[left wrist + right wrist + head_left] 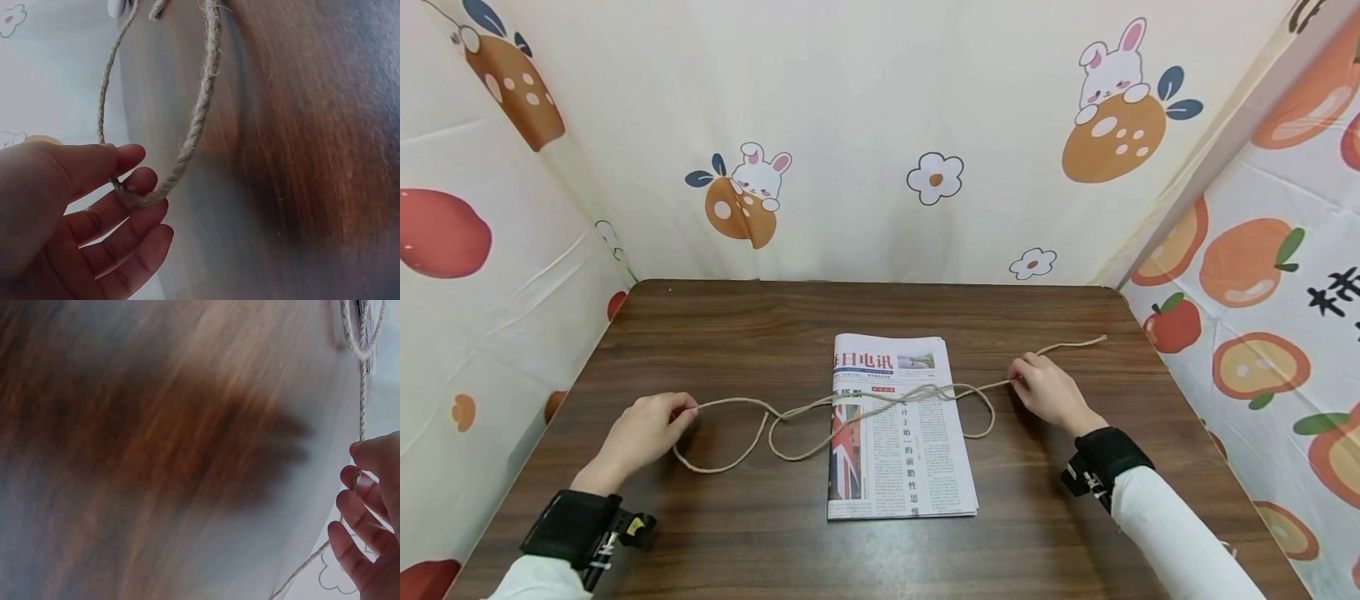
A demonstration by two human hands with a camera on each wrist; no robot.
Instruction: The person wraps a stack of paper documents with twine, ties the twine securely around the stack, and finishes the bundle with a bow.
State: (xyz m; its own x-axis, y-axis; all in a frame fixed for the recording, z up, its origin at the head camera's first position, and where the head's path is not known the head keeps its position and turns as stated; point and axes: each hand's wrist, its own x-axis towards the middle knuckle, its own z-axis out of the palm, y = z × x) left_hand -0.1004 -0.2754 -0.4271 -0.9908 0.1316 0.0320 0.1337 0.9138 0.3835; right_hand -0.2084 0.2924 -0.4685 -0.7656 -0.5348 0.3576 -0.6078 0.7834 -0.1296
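Observation:
A beige twisted rope [808, 407] runs in loose loops across the table, passing over a folded newspaper [917, 458]. On the left, my left hand [643, 435] pinches the rope between thumb and forefinger; in the left wrist view, the rope [199, 112] bends into a curve against the fingers. To the right of the newspaper my right hand [1052, 390] pinches the rope, whose free end reaches past the fingers toward the far right. The right wrist view has the rope [362, 400] stretched between thumb and forefinger, with a loop above.
The brown wooden table [737, 533] ends at a curtain [865, 100] printed with rabbits and flowers. Fruit-printed sheets hang at the left [497, 333] and right [1262, 400]. Black straps with small cameras circle both wrists.

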